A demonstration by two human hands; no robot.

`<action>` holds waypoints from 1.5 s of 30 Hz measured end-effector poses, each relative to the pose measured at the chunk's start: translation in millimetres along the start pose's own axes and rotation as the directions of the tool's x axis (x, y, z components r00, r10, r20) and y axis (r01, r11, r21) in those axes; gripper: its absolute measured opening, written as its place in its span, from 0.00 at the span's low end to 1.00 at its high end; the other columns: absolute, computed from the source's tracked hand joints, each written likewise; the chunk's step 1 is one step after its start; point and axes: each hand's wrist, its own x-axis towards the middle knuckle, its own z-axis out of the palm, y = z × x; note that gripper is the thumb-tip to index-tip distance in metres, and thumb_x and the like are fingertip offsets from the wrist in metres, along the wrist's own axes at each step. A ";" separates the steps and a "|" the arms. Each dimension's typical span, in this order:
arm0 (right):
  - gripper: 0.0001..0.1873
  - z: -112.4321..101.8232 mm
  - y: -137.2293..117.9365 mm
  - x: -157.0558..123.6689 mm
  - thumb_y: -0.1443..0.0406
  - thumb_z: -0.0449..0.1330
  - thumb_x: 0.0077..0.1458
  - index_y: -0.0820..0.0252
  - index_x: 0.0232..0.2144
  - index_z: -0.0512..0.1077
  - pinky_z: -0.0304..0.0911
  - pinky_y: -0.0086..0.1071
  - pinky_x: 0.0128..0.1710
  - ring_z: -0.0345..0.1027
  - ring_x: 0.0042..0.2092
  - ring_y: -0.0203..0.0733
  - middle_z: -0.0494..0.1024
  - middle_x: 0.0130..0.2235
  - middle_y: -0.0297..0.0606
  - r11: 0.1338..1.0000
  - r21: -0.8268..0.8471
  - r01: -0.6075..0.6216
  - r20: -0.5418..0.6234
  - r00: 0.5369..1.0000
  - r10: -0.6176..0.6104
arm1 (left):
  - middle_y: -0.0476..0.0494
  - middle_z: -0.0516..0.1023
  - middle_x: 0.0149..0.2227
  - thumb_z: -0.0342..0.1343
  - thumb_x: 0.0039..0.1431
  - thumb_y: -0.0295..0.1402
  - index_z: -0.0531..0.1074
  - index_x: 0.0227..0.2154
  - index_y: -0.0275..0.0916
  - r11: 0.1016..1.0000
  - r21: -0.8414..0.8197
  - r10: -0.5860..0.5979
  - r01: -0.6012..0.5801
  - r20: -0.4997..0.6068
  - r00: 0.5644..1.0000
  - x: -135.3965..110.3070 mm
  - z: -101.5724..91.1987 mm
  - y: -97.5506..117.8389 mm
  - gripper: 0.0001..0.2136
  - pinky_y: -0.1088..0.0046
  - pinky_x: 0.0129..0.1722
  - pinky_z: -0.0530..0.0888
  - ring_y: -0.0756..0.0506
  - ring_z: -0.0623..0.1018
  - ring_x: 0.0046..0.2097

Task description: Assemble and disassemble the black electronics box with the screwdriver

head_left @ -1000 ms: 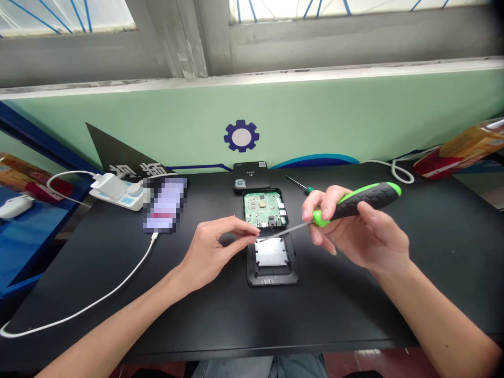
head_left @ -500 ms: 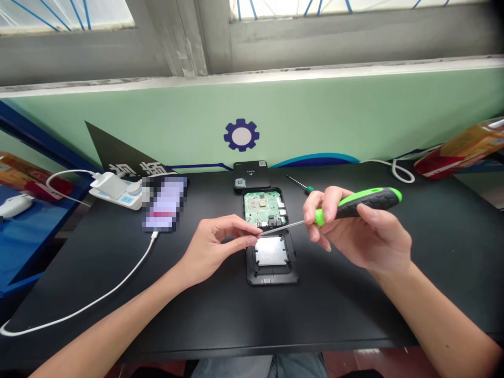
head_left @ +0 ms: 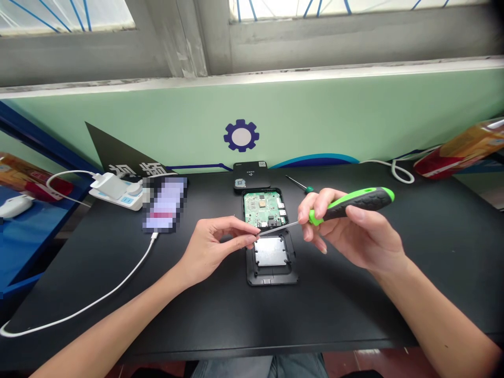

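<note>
In my right hand (head_left: 346, 223) is a screwdriver (head_left: 350, 202) with a green and black handle, fingers wrapped round it and the shaft pointing left. The thumb and index finger of my left hand (head_left: 222, 239) pinch together at the shaft's tip; anything small between them is hidden. Just beyond the shaft, a green circuit board (head_left: 255, 202) sits in an open black case (head_left: 243, 207). Below the fingertips lies a black cover (head_left: 271, 281) with a silver metal plate (head_left: 271, 252) on it.
A black box (head_left: 252, 176) lies behind the case, beside a small green-handled screwdriver (head_left: 301, 185). To the left are a phone (head_left: 165, 205) on a white cable (head_left: 129, 281) and a power strip (head_left: 116, 193). Packages stand at both sides.
My right hand and the screwdriver have shifted slightly to the left, towards my left fingertips. My left hand has barely moved.
</note>
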 end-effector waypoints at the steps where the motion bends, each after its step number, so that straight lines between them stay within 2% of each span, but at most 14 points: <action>1: 0.15 0.3 0.6 -0.2 0.54 0.69 0.71 0.59 0.43 0.86 0.75 0.34 0.27 0.81 0.37 0.48 0.84 0.47 0.48 1.000 -0.014 -0.005 -0.005 1.000 0.005 | 0.40 0.91 0.40 0.76 0.67 0.36 0.91 0.45 0.40 1.000 0.016 0.002 -0.002 -0.007 1.000 -0.3 0.2 0.2 0.08 0.67 0.40 0.87 0.43 0.89 0.35; 6: 0.14 0.3 4.2 -2.5 0.55 0.67 0.74 0.57 0.47 0.88 0.72 0.33 0.27 0.77 0.35 0.42 0.81 0.52 0.48 0.984 -0.179 -0.020 -0.076 0.997 0.006 | 0.42 0.92 0.39 0.77 0.66 0.37 0.91 0.46 0.41 0.995 0.102 0.018 -0.016 -0.022 1.000 -3.2 2.0 -1.8 0.09 0.73 0.26 0.80 0.50 0.80 0.23; 9: 0.12 0.2 6.3 -3.3 0.56 0.69 0.74 0.57 0.46 0.88 0.70 0.31 0.28 0.68 0.32 0.35 0.77 0.50 0.43 0.960 -0.281 -0.017 -0.168 0.985 -0.032 | 0.44 0.92 0.40 0.76 0.67 0.37 0.91 0.49 0.44 0.988 0.153 0.033 -0.032 0.001 0.999 -5.5 3.6 -4.7 0.10 0.75 0.24 0.77 0.53 0.76 0.22; 11: 0.11 0.8 7.7 -3.4 0.56 0.70 0.74 0.56 0.47 0.87 0.69 0.29 0.27 0.66 0.30 0.34 0.76 0.45 0.39 0.960 -0.277 -0.042 -0.190 0.982 -0.012 | 0.45 0.92 0.40 0.75 0.68 0.37 0.90 0.50 0.46 0.973 0.221 0.068 -0.069 0.013 0.998 -6.7 4.4 -6.8 0.10 0.74 0.26 0.76 0.53 0.75 0.22; 13: 0.09 1.9 8.7 -3.2 0.57 0.73 0.72 0.54 0.50 0.86 0.70 0.28 0.24 0.69 0.29 0.34 0.76 0.41 0.36 0.968 -0.245 -0.061 -0.195 0.981 0.012 | 0.45 0.93 0.40 0.74 0.69 0.37 0.90 0.51 0.46 0.946 0.300 0.122 -0.125 0.030 0.992 -7.6 4.9 -9.1 0.10 0.73 0.29 0.76 0.52 0.76 0.24; 15: 0.16 3.1 9.3 -3.3 0.60 0.78 0.66 0.52 0.53 0.84 0.72 0.28 0.23 0.75 0.29 0.36 0.78 0.40 0.35 0.969 -0.240 -0.054 -0.206 0.979 0.003 | 0.44 0.93 0.41 0.74 0.70 0.39 0.89 0.52 0.47 0.914 0.368 0.162 -0.171 0.055 0.985 -8.2 5.0 -11.3 0.11 0.73 0.30 0.74 0.51 0.76 0.26; 18: 0.27 4.4 9.2 -4.6 0.66 0.83 0.58 0.52 0.56 0.81 0.74 0.28 0.19 0.80 0.28 0.40 0.85 0.42 0.37 0.965 -0.261 -0.021 -0.215 0.976 -0.036 | 0.46 0.93 0.40 0.73 0.71 0.38 0.88 0.54 0.48 0.887 0.418 0.178 -0.196 0.083 0.981 -8.7 5.0 -13.8 0.12 0.72 0.30 0.71 0.50 0.72 0.26; 20: 0.26 5.0 9.0 -6.2 0.67 0.84 0.57 0.53 0.54 0.80 0.74 0.28 0.17 0.82 0.27 0.42 0.88 0.44 0.41 0.965 -0.260 -0.009 -0.209 0.977 -0.047 | 0.48 0.93 0.39 0.74 0.70 0.36 0.88 0.54 0.49 0.886 0.422 0.175 -0.194 0.084 0.981 -8.6 4.9 -14.5 0.12 0.72 0.30 0.69 0.50 0.71 0.25; 28: 0.18 10.8 6.8 -8.8 0.71 0.81 0.60 0.53 0.48 0.83 0.82 0.30 0.25 0.87 0.34 0.46 0.91 0.46 0.43 0.960 -0.280 0.012 -0.082 0.996 -0.037 | 0.52 0.93 0.40 0.75 0.68 0.32 0.87 0.53 0.48 0.885 0.425 0.158 -0.190 0.108 0.981 -8.4 6.6 -17.1 0.12 0.74 0.29 0.65 0.51 0.62 0.25; 33: 0.19 14.2 5.6 -9.5 0.72 0.81 0.59 0.52 0.49 0.85 0.82 0.31 0.29 0.87 0.38 0.47 0.91 0.47 0.44 0.943 -0.332 0.034 -0.026 0.999 -0.046 | 0.51 0.92 0.36 0.75 0.67 0.31 0.88 0.51 0.46 0.903 0.400 0.136 -0.154 0.073 0.988 -9.4 11.0 -17.1 0.11 0.73 0.29 0.65 0.51 0.66 0.24; 37: 0.21 15.4 7.7 -9.5 0.74 0.80 0.60 0.50 0.51 0.86 0.82 0.31 0.32 0.87 0.44 0.48 0.91 0.48 0.42 0.931 -0.358 0.064 0.013 0.998 -0.064 | 0.52 0.92 0.37 0.77 0.65 0.30 0.88 0.47 0.45 0.920 0.374 0.109 -0.122 0.054 0.993 -8.6 12.8 -15.7 0.10 0.73 0.29 0.63 0.51 0.60 0.25; 40: 0.22 17.7 5.5 -5.0 0.74 0.80 0.59 0.50 0.52 0.86 0.85 0.33 0.38 0.87 0.47 0.49 0.91 0.48 0.41 0.932 -0.353 0.084 0.044 0.996 -0.073 | 0.53 0.92 0.36 0.77 0.64 0.28 0.88 0.46 0.44 0.925 0.360 0.108 -0.121 0.057 0.993 -8.0 11.9 -15.1 0.09 0.73 0.29 0.62 0.51 0.59 0.26; 43: 0.20 23.6 -4.8 5.2 0.73 0.80 0.61 0.52 0.53 0.87 0.85 0.36 0.47 0.87 0.49 0.49 0.90 0.48 0.41 0.921 -0.384 0.068 0.129 0.991 -0.019 | 0.54 0.91 0.34 0.77 0.64 0.28 0.88 0.45 0.43 0.924 0.359 0.115 -0.134 0.073 0.991 -7.5 10.0 -14.6 0.08 0.74 0.28 0.61 0.52 0.58 0.26; 45: 0.16 29.6 -15.4 15.3 0.71 0.78 0.64 0.54 0.52 0.87 0.83 0.38 0.52 0.86 0.51 0.48 0.89 0.49 0.41 0.888 -0.458 0.030 0.199 0.978 0.069 | 0.55 0.88 0.30 0.77 0.64 0.29 0.88 0.44 0.42 0.916 0.371 0.139 -0.156 0.072 0.988 -7.3 9.1 -15.1 0.07 0.75 0.27 0.59 0.53 0.57 0.25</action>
